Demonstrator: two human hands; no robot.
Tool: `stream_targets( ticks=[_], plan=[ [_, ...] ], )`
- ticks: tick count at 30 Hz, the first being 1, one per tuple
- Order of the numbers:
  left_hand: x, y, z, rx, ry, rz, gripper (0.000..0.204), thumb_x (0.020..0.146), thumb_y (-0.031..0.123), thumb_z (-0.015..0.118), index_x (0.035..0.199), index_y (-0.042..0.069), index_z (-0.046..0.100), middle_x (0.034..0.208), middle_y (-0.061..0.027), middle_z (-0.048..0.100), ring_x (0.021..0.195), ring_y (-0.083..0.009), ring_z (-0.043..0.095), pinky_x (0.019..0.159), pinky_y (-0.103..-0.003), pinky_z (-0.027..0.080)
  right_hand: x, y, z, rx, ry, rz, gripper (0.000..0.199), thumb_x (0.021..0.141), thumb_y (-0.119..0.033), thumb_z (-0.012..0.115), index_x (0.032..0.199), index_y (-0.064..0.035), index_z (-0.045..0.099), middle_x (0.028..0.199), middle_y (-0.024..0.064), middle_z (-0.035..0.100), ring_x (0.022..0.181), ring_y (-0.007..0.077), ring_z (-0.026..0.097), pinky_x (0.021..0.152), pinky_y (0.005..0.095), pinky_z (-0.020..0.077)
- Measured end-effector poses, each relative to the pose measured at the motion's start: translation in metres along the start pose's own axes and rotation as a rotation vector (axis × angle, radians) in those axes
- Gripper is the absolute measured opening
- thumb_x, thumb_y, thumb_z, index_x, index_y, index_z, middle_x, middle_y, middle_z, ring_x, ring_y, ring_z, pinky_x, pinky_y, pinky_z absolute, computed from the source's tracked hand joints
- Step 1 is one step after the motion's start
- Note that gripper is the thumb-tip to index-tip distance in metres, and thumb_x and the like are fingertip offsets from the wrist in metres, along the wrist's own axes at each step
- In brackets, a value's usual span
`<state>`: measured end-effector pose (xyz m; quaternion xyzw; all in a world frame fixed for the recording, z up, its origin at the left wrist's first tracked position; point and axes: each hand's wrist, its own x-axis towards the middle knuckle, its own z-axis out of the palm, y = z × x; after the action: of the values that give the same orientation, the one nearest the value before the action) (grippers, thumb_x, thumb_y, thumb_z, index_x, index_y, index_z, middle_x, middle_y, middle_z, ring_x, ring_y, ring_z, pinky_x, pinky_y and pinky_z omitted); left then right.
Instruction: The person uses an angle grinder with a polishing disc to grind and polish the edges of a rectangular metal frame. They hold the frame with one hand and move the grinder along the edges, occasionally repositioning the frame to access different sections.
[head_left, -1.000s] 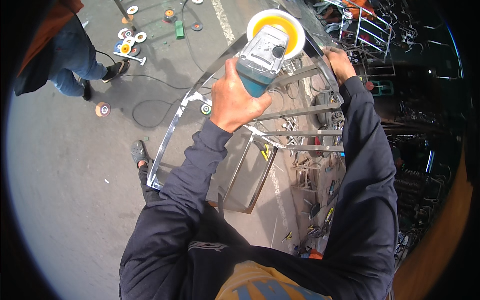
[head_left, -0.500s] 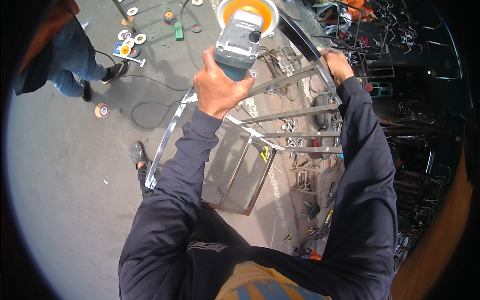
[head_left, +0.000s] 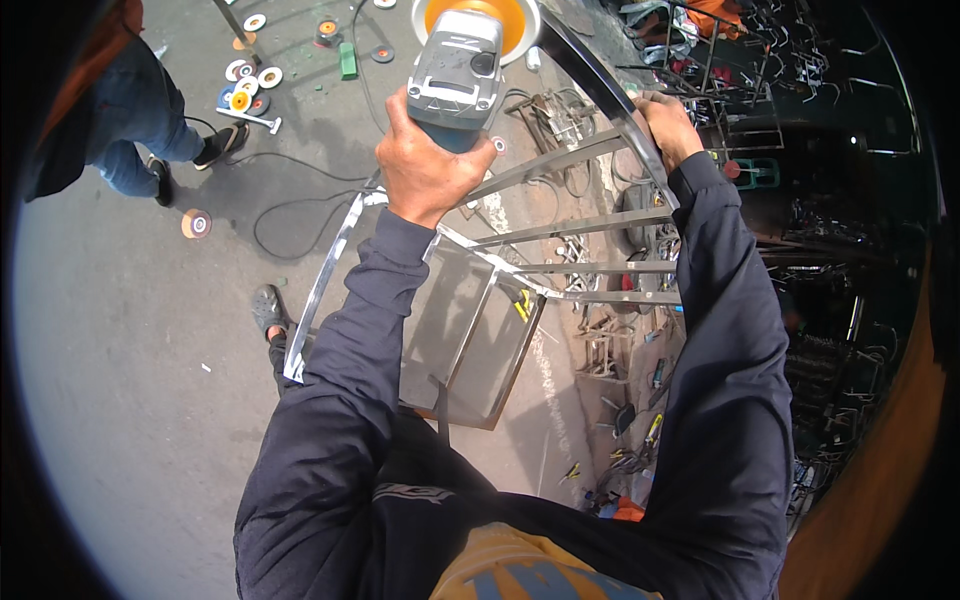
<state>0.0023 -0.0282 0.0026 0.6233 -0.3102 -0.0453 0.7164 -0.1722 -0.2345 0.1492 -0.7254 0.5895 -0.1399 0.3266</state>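
The grinder point(head_left: 462, 75) is a grey and teal power tool with a round orange disc point(head_left: 478, 18) at its far end, held up at the far middle of the scene over a steel frame point(head_left: 560, 225). The frame is shiny metal, with a curved outer rail on the right, several straight rungs crossing it, and a flat sheet panel at its near end. The left hand point(head_left: 425, 165) is wrapped tight around the near end of the grinder's body, thumb on the right side, the dark-sleeved forearm reaching straight away from the person. The right hand point(head_left: 668, 125) is closed over the curved rail at the far right, its arm stretched along the frame's right side. Far left, another person's legs point(head_left: 140, 130) stand on the concrete floor point(head_left: 130, 380) beside scattered discs point(head_left: 245, 85) and a loose cable point(head_left: 290, 215). Compared with a second ago, the grinder sits farther away and slightly more to the left, with its disc now cut by the far edge of the view, while the right hand has kept its place on the rail.
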Motion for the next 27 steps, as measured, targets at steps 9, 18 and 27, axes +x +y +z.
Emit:
stream_targets(
  ticks=[9,18,27],
  plan=[
    [-0.02,0.003,0.01,0.186,-0.137,0.341,0.077,0.057,0.024,0.086,0.121,0.001,0.049,0.088,-0.0139,0.063,0.069,-0.0328,0.068,0.058,-0.04,0.056,0.009,0.001,-0.001,0.037,0.032,0.109,0.023,0.096,-0.017,0.064,0.098,0.0058,0.07,0.085,0.0075,0.068,0.068,0.0133,0.058,0.064,0.0313,0.0462],
    [-0.024,0.002,0.014,0.028,0.029,0.107,0.073,0.06,0.02,0.081,0.121,-0.002,0.047,0.084,-0.0168,0.067,0.069,-0.035,0.071,0.062,-0.041,0.059,-0.004,-0.003,0.004,0.106,0.102,0.113,0.034,0.098,-0.021,0.063,0.102,0.0122,0.068,0.09,0.0163,0.068,0.068,0.0199,0.062,0.065,0.0378,0.0489],
    [-0.05,0.008,0.028,0.187,-0.193,0.361,0.081,0.056,0.022,0.087,0.124,0.001,0.048,0.093,-0.0139,0.063,0.075,-0.0318,0.07,0.063,-0.039,0.057,-0.014,-0.013,0.007,0.071,0.181,0.105,0.035,0.101,-0.023,0.055,0.094,0.0101,0.064,0.083,0.015,0.066,0.065,0.0197,0.063,0.059,0.0371,0.0493]
  ],
)
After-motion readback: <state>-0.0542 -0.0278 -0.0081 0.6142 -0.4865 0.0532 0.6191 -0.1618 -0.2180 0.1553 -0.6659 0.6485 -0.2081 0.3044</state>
